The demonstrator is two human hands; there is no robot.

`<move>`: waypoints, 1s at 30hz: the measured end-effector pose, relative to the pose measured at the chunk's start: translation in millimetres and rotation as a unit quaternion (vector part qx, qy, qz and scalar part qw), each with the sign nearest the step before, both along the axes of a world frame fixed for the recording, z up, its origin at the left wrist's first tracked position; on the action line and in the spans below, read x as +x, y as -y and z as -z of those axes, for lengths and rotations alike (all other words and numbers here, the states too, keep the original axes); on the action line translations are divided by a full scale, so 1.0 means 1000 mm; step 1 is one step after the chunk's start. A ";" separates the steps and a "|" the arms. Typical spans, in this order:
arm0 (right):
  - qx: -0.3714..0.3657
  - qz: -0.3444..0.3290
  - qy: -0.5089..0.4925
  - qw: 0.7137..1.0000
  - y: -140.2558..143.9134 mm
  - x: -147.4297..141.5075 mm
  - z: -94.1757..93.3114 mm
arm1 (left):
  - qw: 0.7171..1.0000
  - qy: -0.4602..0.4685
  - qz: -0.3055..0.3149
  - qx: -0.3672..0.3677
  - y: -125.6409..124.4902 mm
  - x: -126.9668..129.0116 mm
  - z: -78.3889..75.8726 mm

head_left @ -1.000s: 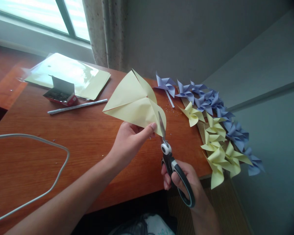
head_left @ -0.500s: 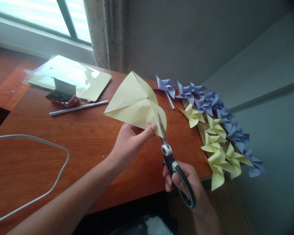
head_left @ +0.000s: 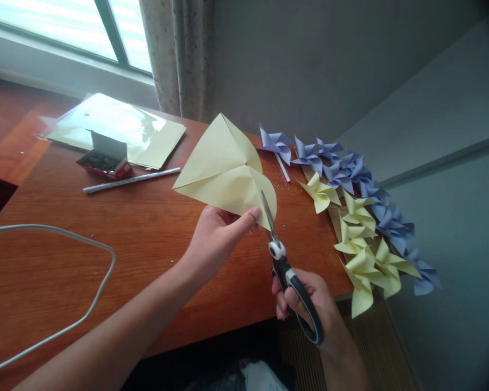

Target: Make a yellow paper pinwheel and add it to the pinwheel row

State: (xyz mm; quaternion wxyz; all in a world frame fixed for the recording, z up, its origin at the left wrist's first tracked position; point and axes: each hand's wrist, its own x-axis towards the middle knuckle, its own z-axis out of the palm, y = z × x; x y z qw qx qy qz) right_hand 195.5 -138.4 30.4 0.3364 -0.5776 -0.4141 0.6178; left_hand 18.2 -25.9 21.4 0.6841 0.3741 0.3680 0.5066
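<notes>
My left hand (head_left: 228, 228) pinches the near edge of a yellow paper sheet (head_left: 215, 157), thumb on top and fingers beneath. The sheet has slits running from its corners toward the middle, and its right side curls. In my right hand (head_left: 303, 298) are black-and-white scissors (head_left: 283, 266), fingers through the handles. One blade lies over the front of the paper near its right corner; the other blade is mostly hidden behind the sheet. Both hands are above the wooden table (head_left: 118, 293).
Purple pinwheels (head_left: 340, 174) and yellow pinwheels (head_left: 358, 239) lie along the table's right end. At back left are a pack of yellow paper (head_left: 118, 127), an opened small red box (head_left: 106, 160) of small metal pieces and a rolled paper stick (head_left: 132, 180). A white cable (head_left: 101, 288) curves at left.
Hands, paper and scissors hold almost the same place. The scissor blade over the paper has shifted very slightly left, and the handles have drawn slightly closer together.
</notes>
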 end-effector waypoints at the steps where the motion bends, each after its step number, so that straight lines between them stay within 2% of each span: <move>1: 0.000 0.000 0.001 1.000 0.000 0.000 0.000 | 1.000 0.001 0.000 -0.002 0.000 0.000 0.000; 20: -0.011 -0.002 0.004 1.000 0.000 -0.001 0.003 | 1.000 0.013 -0.001 -0.007 -0.001 -0.003 0.005; 25: -0.010 -0.015 -0.026 1.000 0.002 0.001 0.004 | 0.999 0.026 -0.023 -0.017 -0.001 -0.003 0.004; 30: 0.005 -0.022 -0.050 0.999 0.001 0.001 0.003 | 0.999 0.020 -0.007 -0.025 0.000 -0.002 0.002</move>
